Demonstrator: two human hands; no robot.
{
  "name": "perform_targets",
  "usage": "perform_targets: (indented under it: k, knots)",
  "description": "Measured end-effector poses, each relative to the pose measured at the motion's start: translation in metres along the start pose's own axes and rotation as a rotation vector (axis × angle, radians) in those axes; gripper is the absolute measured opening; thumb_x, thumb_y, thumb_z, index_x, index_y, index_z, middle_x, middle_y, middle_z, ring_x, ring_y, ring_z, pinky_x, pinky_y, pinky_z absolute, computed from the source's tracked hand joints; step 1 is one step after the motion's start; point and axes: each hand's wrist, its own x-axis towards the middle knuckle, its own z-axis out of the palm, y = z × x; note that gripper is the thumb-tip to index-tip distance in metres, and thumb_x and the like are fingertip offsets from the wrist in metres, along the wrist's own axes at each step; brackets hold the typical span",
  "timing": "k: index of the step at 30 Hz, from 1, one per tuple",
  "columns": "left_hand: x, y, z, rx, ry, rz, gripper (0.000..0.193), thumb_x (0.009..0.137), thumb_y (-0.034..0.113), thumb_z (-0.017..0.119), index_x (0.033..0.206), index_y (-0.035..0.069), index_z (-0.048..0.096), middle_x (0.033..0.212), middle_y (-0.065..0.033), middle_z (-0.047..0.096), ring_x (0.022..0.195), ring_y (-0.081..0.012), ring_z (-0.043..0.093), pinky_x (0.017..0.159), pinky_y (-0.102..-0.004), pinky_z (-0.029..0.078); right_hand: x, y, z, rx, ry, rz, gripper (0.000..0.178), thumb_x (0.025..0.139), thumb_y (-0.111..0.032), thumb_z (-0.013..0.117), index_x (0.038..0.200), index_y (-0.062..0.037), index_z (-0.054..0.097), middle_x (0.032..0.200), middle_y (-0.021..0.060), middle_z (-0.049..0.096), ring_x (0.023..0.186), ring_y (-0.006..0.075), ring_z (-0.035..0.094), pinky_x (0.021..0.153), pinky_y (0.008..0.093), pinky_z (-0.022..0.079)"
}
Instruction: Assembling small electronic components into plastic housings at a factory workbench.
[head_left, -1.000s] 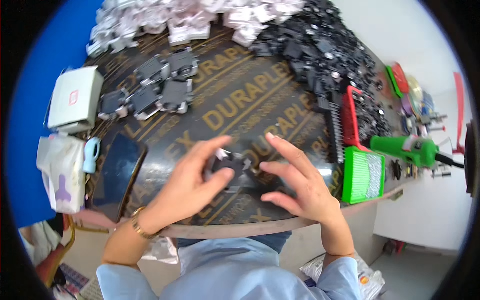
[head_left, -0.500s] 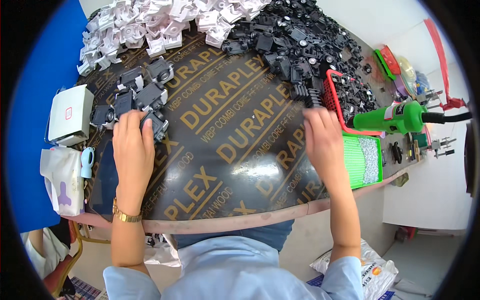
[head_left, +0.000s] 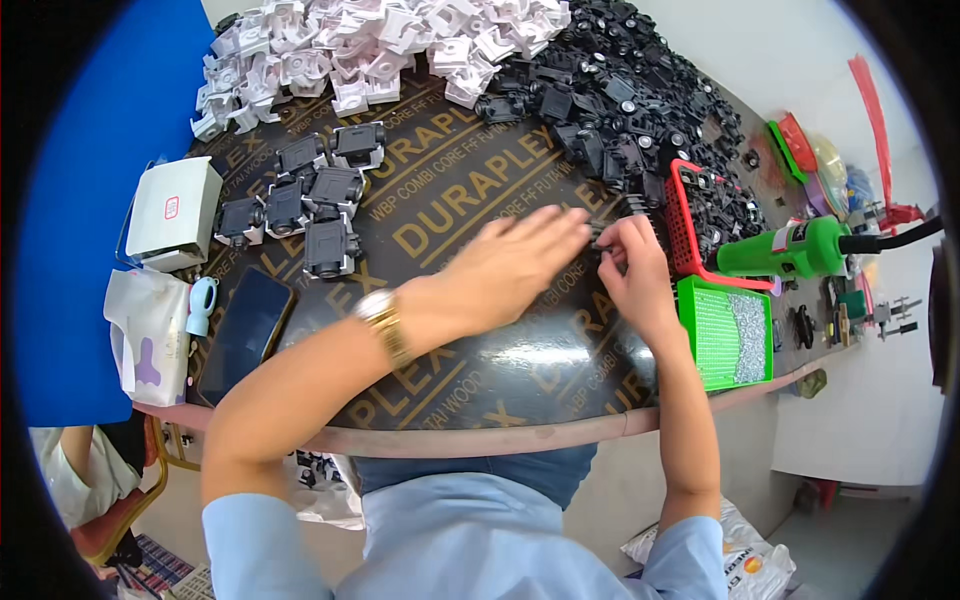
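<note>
My left hand [head_left: 515,262] reaches across the tabletop, its fingers stretched out toward my right hand. My right hand [head_left: 640,275] has thumb and fingers pinched together around a small dark piece [head_left: 600,238], mostly hidden between the fingertips. Just beyond this hand lie black ribbed parts [head_left: 634,204], at the near edge of a heap of black plastic parts [head_left: 610,110]. Away from both hands, on the left, stand several black-and-white assembled units [head_left: 332,248], grouped together.
White plastic parts [head_left: 385,40] are heaped at the back. On the right are a red basket [head_left: 684,225], a green tray [head_left: 712,380] of small silvery pieces and a green electric screwdriver [head_left: 785,250]. A white box [head_left: 172,215], tissue pack [head_left: 148,335] and phone [head_left: 245,330] lie left.
My left hand has left the black-and-white units and swung right to beside my right hand. My right hand has drawn slightly back from the ribbed parts, pinching the small dark piece.
</note>
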Motion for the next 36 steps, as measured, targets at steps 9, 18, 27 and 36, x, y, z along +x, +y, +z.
perform_targets:
  k: [9, 18, 27, 36]
  knots:
    - [0.049, -0.003, 0.043, 0.009, -0.033, 0.119, 0.057, 0.093, 0.006, 0.053, 0.149, 0.008, 0.043, 0.159, -0.0069, 0.037, 0.148, -0.0246, 0.033, 0.113, -0.0528, 0.033, -0.017, 0.004, -0.003, -0.225, 0.113, 0.101, 0.022, 0.078, 0.005, 0.064, 0.092, -0.0037, 0.050, 0.091, 0.0161, 0.054, 0.076, 0.0404, 0.059, 0.064, 0.0467, 0.050]
    - [0.060, -0.074, -0.022, 0.316, 0.007, -0.354, 0.044, 0.086, 0.034, 0.066, 0.110, -0.002, 0.066, 0.117, -0.0203, 0.060, 0.113, -0.0326, 0.058, 0.091, -0.0462, 0.050, -0.092, -0.044, -0.024, 0.176, -0.236, 0.140, 0.017, 0.082, 0.004, 0.065, 0.099, -0.0006, 0.068, 0.081, 0.0098, 0.056, 0.071, 0.0222, 0.057, 0.066, 0.0312, 0.047]
    - [0.011, -0.234, -0.078, 0.366, -0.092, -0.816, 0.032, 0.087, 0.006, 0.056, 0.118, -0.001, 0.058, 0.112, -0.0286, 0.067, 0.110, -0.0415, 0.065, 0.095, -0.0503, 0.050, -0.096, -0.035, -0.004, 0.348, 0.017, 0.312, 0.015, 0.085, 0.002, 0.070, 0.099, 0.0013, 0.065, 0.077, 0.0055, 0.057, 0.065, 0.0126, 0.052, 0.061, 0.0252, 0.044]
    - [0.002, -0.062, -0.093, -0.181, 0.074, -0.342, 0.030, 0.090, 0.002, 0.060, 0.119, 0.006, 0.056, 0.093, -0.0115, 0.064, 0.077, -0.0228, 0.063, 0.072, -0.0331, 0.050, -0.096, -0.026, -0.011, 0.234, 0.023, 0.237, 0.015, 0.092, 0.003, 0.060, 0.103, 0.0006, 0.069, 0.082, 0.0106, 0.063, 0.070, 0.0197, 0.060, 0.064, 0.0285, 0.047]
